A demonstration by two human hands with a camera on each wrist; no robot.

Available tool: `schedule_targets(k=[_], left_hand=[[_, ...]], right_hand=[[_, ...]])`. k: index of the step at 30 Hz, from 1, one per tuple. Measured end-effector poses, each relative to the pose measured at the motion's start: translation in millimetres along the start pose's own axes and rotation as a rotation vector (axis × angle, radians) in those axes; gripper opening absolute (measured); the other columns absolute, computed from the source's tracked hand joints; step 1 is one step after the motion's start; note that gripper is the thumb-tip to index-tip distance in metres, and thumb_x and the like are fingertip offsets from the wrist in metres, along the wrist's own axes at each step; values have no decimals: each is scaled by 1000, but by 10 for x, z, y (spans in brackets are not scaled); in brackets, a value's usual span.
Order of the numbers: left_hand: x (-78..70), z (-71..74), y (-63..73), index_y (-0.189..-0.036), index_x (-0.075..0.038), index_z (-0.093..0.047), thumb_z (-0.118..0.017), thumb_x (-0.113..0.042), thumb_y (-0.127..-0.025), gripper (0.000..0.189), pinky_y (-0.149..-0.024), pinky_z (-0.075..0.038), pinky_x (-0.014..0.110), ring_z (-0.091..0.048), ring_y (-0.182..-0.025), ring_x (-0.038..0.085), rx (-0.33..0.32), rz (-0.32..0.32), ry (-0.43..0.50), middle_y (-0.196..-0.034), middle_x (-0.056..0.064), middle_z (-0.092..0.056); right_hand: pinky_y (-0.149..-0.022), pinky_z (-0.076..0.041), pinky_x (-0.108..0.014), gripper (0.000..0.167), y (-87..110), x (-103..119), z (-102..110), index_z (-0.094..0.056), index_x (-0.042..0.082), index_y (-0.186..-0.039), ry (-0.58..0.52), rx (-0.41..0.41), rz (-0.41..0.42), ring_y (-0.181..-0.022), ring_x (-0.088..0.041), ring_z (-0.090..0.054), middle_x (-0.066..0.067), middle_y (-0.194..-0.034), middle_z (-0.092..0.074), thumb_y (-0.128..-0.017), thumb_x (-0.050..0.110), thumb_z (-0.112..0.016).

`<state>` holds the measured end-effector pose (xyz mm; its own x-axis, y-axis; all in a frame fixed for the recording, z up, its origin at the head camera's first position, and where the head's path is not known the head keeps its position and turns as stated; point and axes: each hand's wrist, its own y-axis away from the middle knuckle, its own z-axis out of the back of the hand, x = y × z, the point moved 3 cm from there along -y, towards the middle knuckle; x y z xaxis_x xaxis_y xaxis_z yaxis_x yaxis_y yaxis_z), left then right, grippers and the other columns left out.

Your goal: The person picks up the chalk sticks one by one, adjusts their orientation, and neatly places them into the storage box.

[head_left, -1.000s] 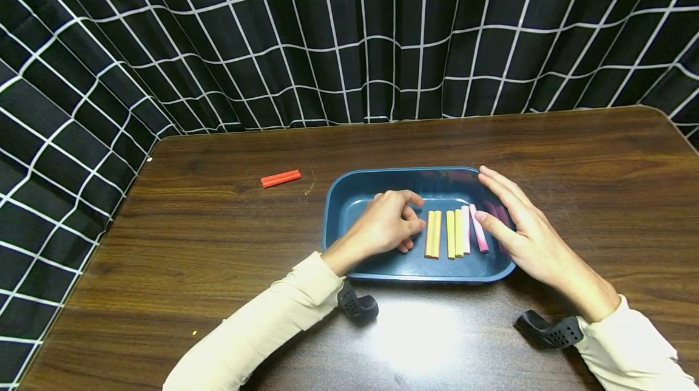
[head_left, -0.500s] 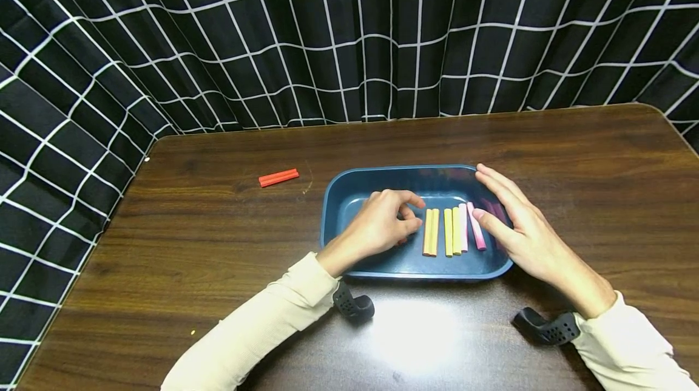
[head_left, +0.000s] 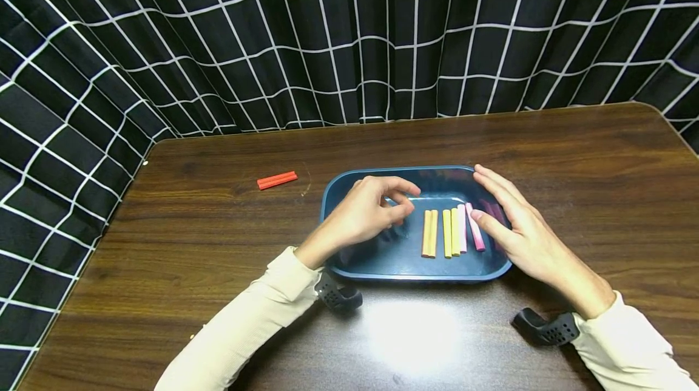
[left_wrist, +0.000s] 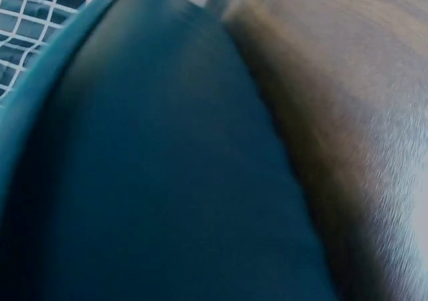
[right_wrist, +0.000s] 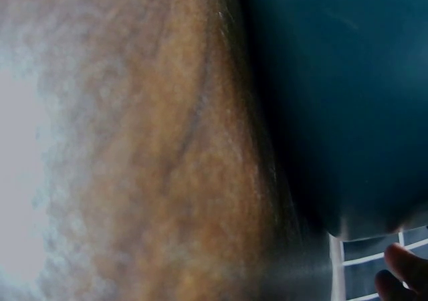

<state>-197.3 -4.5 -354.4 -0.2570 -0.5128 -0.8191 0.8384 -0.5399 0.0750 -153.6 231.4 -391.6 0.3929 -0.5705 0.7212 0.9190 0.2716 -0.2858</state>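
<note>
A blue tray (head_left: 420, 278) holds sticks that look like chalk, lying side by side: two orange sticks (head_left: 429, 233), two yellow sticks (head_left: 451, 233) and two pink sticks (head_left: 475, 230), the rightmost slightly slanted. Over the left half of the tray is my left hand (head_left: 366, 212), fingers loosely bent with nothing between them, left of the orange sticks. My right hand (head_left: 521, 236) lies along the tray's right end, fingers straight, thumb over the rim near the slanted pink stick. Both wrist views mostly show the tray's blue wall (left_wrist: 180, 167); some right fingertips (right_wrist: 404, 267) appear at a corner.
Two red sticks (head_left: 276, 180) lie together on the wooden table (head_left: 207, 239), left of the tray. Behind the table hangs a black curtain (head_left: 377, 39) with a white grid. A small yellow crumb (head_left: 192, 336) lies close to my left sleeve.
My left hand has drawn back left and upward, away from the orange sticks. The right hand and the sticks stay as they were, apart from a slight camera shift.
</note>
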Motion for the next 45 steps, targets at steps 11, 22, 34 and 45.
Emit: schedule_targets(k=[11, 22, 34, 45], left_hand=[[1, 233, 99, -126, -2, -64, -58, 1, -95, 31, -69, -52, 18, -72, -87, 31, 16, -55, 4, -106, 17, -74], [57, 510, 193, -125, -6, -66, -56, 3, -94, 33, -73, -50, 21, -70, -88, 28, -34, -56, -30, -102, 12, -75], [136, 790, 285, -118, -7, -69, -64, -3, -92, 27, -73, -51, 26, -71, -90, 25, -92, -88, -88, -101, 13, -75], [290, 1006, 332, -116, -7, -70, -64, -4, -91, 26, -71, -49, 23, -70, -89, 17, -162, -42, -184, -103, 13, -75]], right_hand=[[-114, -15, -11, 61, -5, 11, 0, -36, 9, -152, 9, 1, 5, -150, -11, -25, -12, -161, -31, -97, 16, -60], [-109, -14, -5, 60, 2, 8, 1, -38, 9, -152, 7, -14, 23, -145, 5, -23, -12, -160, -32, -97, 16, -60], [-108, -14, -4, 59, 0, 23, 2, -37, 8, -152, 17, -10, 23, -140, 15, -20, -12, -160, -32, -97, 16, -60], [-109, -14, -5, 60, 3, 24, -1, -37, 9, -152, 18, -7, 14, -141, 14, -20, -12, -160, -32, -97, 17, -60]])
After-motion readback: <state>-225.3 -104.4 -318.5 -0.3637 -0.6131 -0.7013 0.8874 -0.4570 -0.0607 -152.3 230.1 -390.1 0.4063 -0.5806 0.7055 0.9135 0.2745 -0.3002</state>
